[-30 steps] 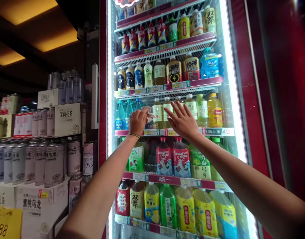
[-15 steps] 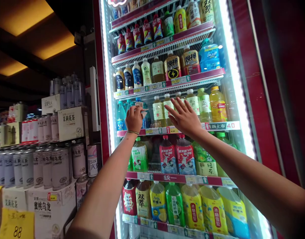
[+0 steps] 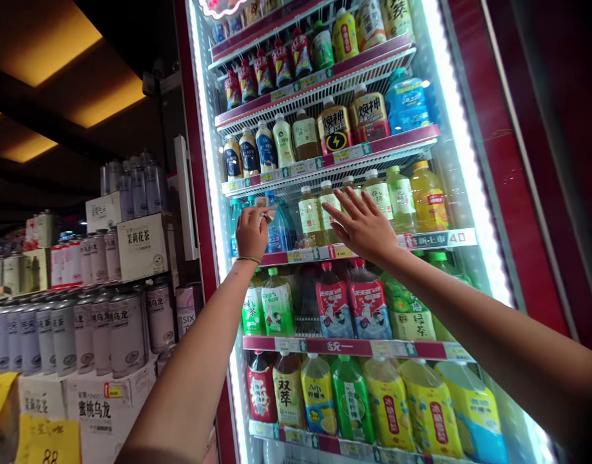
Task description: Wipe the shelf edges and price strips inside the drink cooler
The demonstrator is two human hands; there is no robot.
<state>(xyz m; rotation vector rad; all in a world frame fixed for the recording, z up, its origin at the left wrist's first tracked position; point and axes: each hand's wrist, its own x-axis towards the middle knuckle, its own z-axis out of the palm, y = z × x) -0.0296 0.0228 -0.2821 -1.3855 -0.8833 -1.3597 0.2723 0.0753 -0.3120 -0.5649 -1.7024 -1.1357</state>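
1. Forearms. The left forearm [image 3: 194, 361] rises from the bottom edge and the right forearm [image 3: 474, 316] from the right; the room between them narrows upward. A thin wristband [image 3: 248, 259] circles the left wrist.
2. Left hand [image 3: 252, 233]. Its grip is closed, fingers together on a pale cloth [image 3: 265, 209] that projects past the fingertips toward the right hand.
3. Right hand [image 3: 366, 222]. Its grip is apart: palm toward the cooler, fingers fanned, holding nothing.
4. Spacing. The hands stand apart at about equal height, leaving a band of sideways room between them. The left hand is near the cooler's left lit edge [image 3: 198, 77]; the right hand has wider room before the right lit edge [image 3: 450, 96].
5. Cooler [image 3: 195, 129]. Its dark red frame bounds the upright front on both sides. The cloth lies before this front, left of centre; whether it touches the surface cannot be told.
6. Shelves. A price rail [image 3: 341, 252] crosses just below the cloth. Blue bottles [image 3: 279, 232] stand behind the left hand, an orange bottle [image 3: 429, 200] right of the right hand, and red-labelled bottles [image 3: 332, 299] one tier lower.
7. Surroundings. Stacked cans [image 3: 126, 328] on cartons [image 3: 107, 412] flank the cooler's left side; yellow ceiling panels [image 3: 44, 38] lie beyond.
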